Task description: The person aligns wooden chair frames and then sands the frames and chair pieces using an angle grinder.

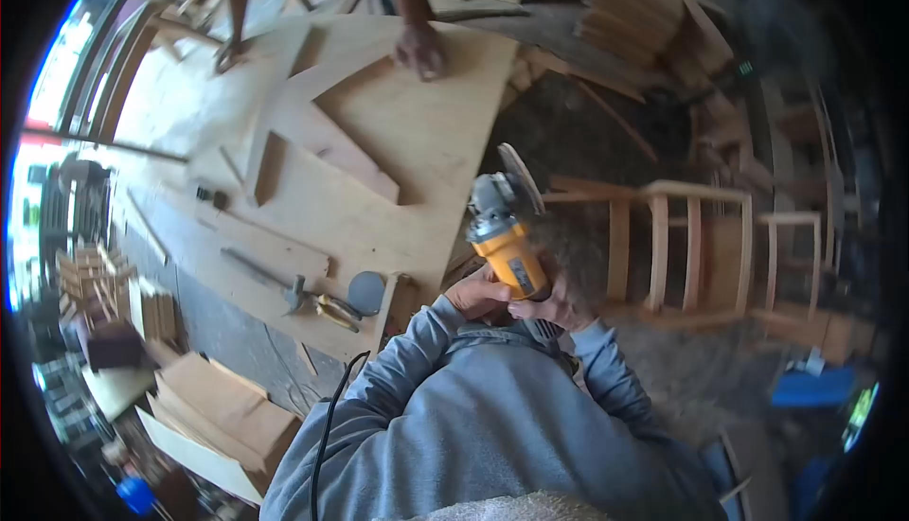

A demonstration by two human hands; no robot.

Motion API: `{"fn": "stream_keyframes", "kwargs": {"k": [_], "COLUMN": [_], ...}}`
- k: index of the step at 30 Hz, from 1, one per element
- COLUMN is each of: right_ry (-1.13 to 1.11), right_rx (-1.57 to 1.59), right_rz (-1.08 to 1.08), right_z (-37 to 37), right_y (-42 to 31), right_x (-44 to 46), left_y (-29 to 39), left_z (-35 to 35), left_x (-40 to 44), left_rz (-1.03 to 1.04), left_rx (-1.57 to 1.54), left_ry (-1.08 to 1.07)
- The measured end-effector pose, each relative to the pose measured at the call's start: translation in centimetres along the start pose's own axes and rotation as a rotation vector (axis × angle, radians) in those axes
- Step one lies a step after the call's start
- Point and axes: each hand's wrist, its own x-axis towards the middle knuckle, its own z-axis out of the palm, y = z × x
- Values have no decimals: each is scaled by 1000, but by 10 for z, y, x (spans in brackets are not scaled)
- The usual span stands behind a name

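The yellow and grey power grinder (514, 258) is up in front of the person's chest, by the edge of the big, flat, pale wood table (454, 133), with its thin, round disc (523, 178) on the end away from the body. The bare left hand (476, 292) is wrapped around one side of the hard yellow case, and the bare right hand (563, 308) grips the other side, low down; some fingers are hidden, so I can't tell how tight the hold is. The grinder looks heavy for its size, most of all at the grey metal head (490, 197), so two hands suit it. The case looks stiff and smooth, maybe a bit slippery with dust. Its fat yellow middle is the good place to hold; the disc looks easier to chip and is no place for fingers. A black, bendy cord (327, 426) lies over the soft blue-grey sweatshirt (492, 417). On the table lie a smooth, tan wooden piece (331, 150) bent like a V and a flat, round grey disc (366, 292). Across from them, another person's hand (419, 51) rests on the wood.
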Motion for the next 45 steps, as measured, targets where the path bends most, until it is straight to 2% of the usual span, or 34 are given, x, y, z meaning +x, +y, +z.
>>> {"fn": "stream_keyframes", "kwargs": {"k": [2, 5, 6, 7, 9, 10, 12, 13, 15, 17, 18, 20, 22, 23, 26, 34, 42, 45], "right_ry": [-20, -30, 17, 45, 243, 313, 361, 342, 416, 605, 725, 816, 1038, 955, 879, 843, 916, 939], "right_rx": [-7, 58, -23, -226, -684, -881, -875, -653, -363, -242, -230, -250, -373, -217, -180, -404, -405, -417], "right_rz": [89, 130, 27, -169, -541, -650, -492, -248, -42, -103, -168, -220, -373, -616, -921, -834, -815, -841], "right_z": [-7, -19, -24, -29, -39, -41, -51, -58, -69, -78, -80, -92, -89, -90, -84, -76, -79, -90], "right_y": [11, 14, 21, 30, 48, 58, 69, 58, 38, 22, 11, -34, -91, -103, -169, -214, -225, -222], "right_x": [-14, -31, -35, -44, -63, -68, -84, -95, -116, -135, -143, -163, -183, -190, -199, -181, -170, -173], "left_y": [-9, -9, -10, -12, -18, -25, -38, -41, -46, -51, -46, -43, -40, -40, -40, -18, -4, -25], "left_z": [5, 21, 35, 47, 57, 59, 64, 64, 60, 45, 60, 59, 63, 62, 43, 20, 12, 19], "left_x": [17, 34, 43, 53, 66, 70, 81, 86, 97, 108, 117, 128, 142, 146, 160, 200, 213, 228], "left_rz": [-21, -125, -123, -114, -158, -156, -175, -196, -219, -223, -232, -295, -350, -364, -413, -509, -645, -650], "left_rx": [-58, 11, 43, 78, 113, 127, 180, 221, 301, 387, 417, 433, 398, 395, 348, 368, 417, 424], "left_ry": [-116, -87, -64, -41, -55, -55, -33, -13, 22, 59, 75, 124, 92, 86, 28, -11, -44, -106]}}
